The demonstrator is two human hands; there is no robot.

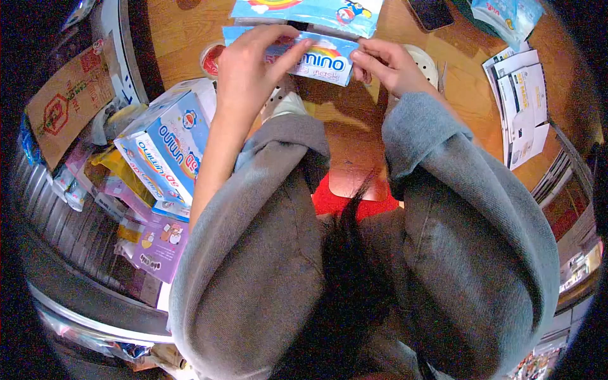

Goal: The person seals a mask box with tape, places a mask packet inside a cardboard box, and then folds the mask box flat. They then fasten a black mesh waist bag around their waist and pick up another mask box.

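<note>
A light blue mask box (pixel 326 62) with a rainbow and the letters "umino" is between my two hands at the top of the view. My left hand (pixel 256 66) lies over its left part, thumb and fingers gripping the printed panel. At the right end, my right hand (pixel 392 65) pinches the panel's edge between thumb and fingers. Just beyond it, across a narrow dark gap, lies another blue printed panel (pixel 307 14) with a rainbow and a cartoon bird. The fingertips behind the near panel are partly hidden.
At left, a larger blue mask box (pixel 161 149) rests among packaging, with a purple box (pixel 158 244) and brown cardboard (pixel 76 98). At right are printed papers (pixel 522 104), a phone (pixel 432 11) and a blue pouch (pixel 506 18). Scissors (pixel 442 73) lie beside my right shoe.
</note>
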